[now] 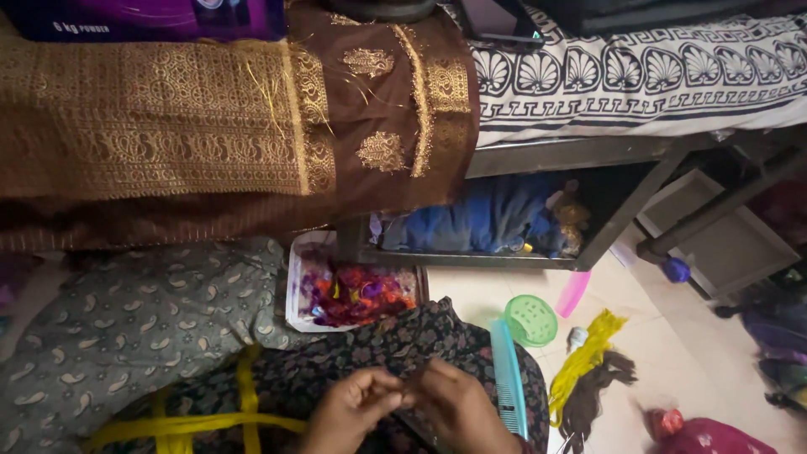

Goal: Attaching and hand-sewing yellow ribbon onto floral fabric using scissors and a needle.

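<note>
while left hand [349, 409] and right hand [458, 409] pinch dark thread [414, 388] | blue comb [508, 378] beside right

Both hands bare; dark floral-print garment over lap [395, 349].

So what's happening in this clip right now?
A person sits on the floor, both hands together over a dark floral-print cloth on the lap. The left hand and right hand pinch a small dark bit between the fingertips; what it is cannot be told. A light blue plastic comb lies beside the right hand, with a round green plastic lid and a tray of colourful threads nearby.
</note>
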